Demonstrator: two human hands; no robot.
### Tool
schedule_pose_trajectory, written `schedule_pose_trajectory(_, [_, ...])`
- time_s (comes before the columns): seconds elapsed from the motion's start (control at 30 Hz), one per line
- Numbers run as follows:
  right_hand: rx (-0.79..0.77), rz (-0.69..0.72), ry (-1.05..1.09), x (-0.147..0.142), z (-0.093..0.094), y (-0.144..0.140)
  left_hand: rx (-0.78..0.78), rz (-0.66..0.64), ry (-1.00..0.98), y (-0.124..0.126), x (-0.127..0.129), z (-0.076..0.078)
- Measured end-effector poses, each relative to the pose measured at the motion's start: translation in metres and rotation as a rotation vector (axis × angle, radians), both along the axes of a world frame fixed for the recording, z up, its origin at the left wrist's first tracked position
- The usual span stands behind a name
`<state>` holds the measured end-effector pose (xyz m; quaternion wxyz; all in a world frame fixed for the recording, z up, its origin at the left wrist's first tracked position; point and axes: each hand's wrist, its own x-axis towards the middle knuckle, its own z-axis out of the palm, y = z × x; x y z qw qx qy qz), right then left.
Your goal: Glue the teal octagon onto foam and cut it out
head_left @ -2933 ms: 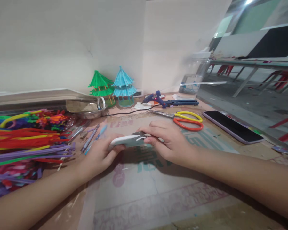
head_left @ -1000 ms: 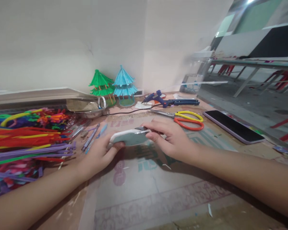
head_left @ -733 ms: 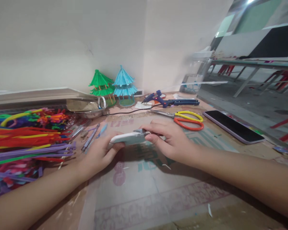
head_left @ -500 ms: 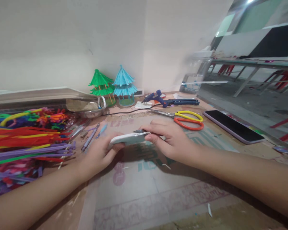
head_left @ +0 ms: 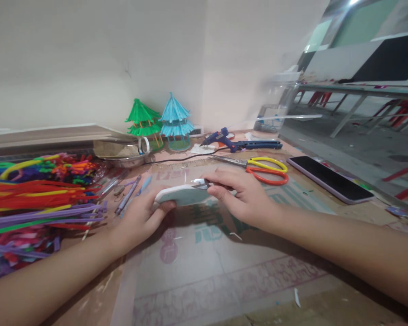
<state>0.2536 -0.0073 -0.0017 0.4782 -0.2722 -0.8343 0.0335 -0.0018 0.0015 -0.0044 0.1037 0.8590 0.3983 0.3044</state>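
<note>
My left hand (head_left: 143, 213) is closed on the left end of a flat, pale rounded piece (head_left: 183, 195), thumb in front and fingers behind. It is held tilted above the work surface, its thin white edge on top. My right hand (head_left: 240, 192) pinches a small metal blade (head_left: 200, 182) at the upper right edge of that piece. How the blade's rear end sits in the fingers is hidden. A thin white sliver (head_left: 185, 176) stands up near the top edge, behind the blade's tip.
Colourful pipe cleaners (head_left: 37, 194) lie left. Behind are a metal bowl (head_left: 122, 159), green pavilion model (head_left: 143, 117), blue pavilion model (head_left: 177, 120) and glue gun (head_left: 221, 138). Scissors (head_left: 268, 170) and a phone (head_left: 329, 179) lie right. White scraps (head_left: 297, 298) dot the plastic-covered surface.
The blade has turned and now shows a bright face. The pale piece has tilted to show more of its flat side. A thin sliver now stands at its top edge.
</note>
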Motion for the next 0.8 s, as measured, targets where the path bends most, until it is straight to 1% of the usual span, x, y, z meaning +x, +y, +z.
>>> schedule_pose_trajectory(0.23, [0.010,0.024,-0.074,-0.0009,0.0029,-0.0035,0.010,-0.070,0.046,-0.0017,-0.0004,0.0022])
schedule_pose_trajectory(0.33, [0.024,0.024,-0.103,-0.0010,0.0037,-0.0043,0.027,-0.064,0.064,-0.0022,-0.0010,0.0024])
schedule_pose_trajectory(0.47, [0.013,0.031,-0.093,-0.0006,0.0033,-0.0038,0.051,-0.060,0.089,-0.0010,-0.0031,0.0009])
schedule_pose_trajectory(0.6, [-0.018,0.043,-0.088,-0.0005,0.0026,-0.0038,0.035,-0.067,0.112,0.0001,-0.0043,-0.0002])
schedule_pose_trajectory(0.8, [-0.010,0.041,-0.096,-0.0020,0.0044,-0.0069,0.033,-0.088,0.108,-0.0022,-0.0029,0.0024])
